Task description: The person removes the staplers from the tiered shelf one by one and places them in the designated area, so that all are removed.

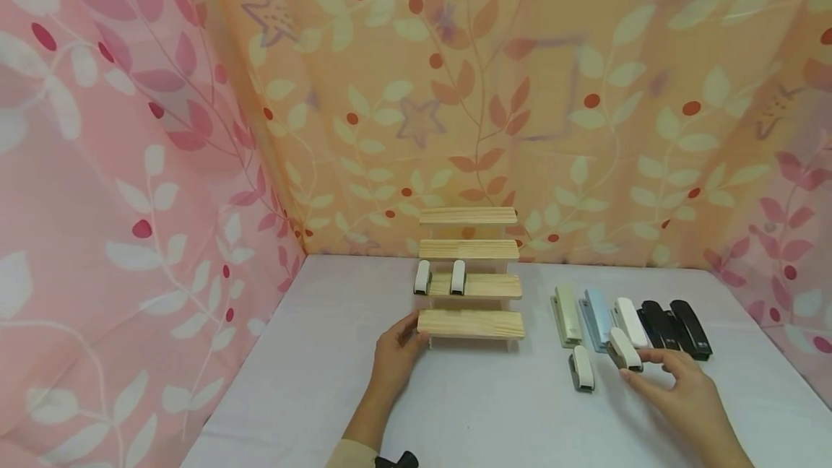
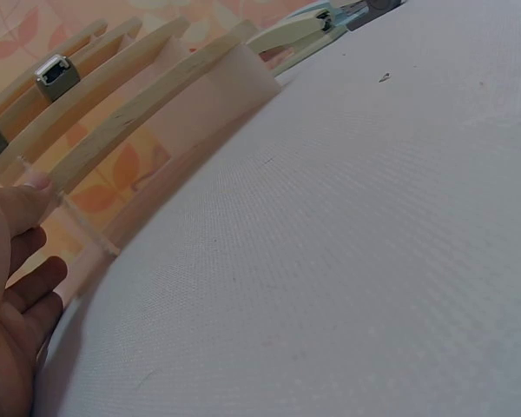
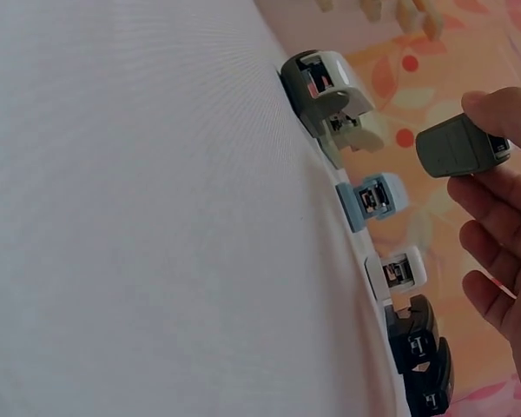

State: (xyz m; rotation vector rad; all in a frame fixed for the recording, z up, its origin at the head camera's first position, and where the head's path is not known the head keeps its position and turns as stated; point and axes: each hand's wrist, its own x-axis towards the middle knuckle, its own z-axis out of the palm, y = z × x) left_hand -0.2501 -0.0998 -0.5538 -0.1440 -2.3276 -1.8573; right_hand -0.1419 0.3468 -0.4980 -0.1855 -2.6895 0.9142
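My right hand [image 1: 682, 392] pinches a small white stapler [image 1: 625, 349] with a dark grey base, lifted off the table; in the right wrist view its grey underside [image 3: 456, 148] shows between thumb and fingers. At the lower left end of a four-step wooden rack [image 1: 471, 323], my left hand [image 1: 394, 356] grips the bottom step, thumb at its edge [image 2: 36, 184]. Two small white staplers stand on the second step up, one at the left end [image 1: 422, 277] and one near the middle [image 1: 458, 277]. Another small white stapler [image 1: 582, 369] sits on the table, left of my right hand.
Behind the right hand stand larger staplers in a row: green [image 1: 568, 316], light blue [image 1: 596, 318], white [image 1: 630, 322] and two black ones [image 1: 690, 327]. A white cloth [image 1: 312, 388] covers the table. Patterned curtains [image 1: 364, 92] hang at the back and sides.
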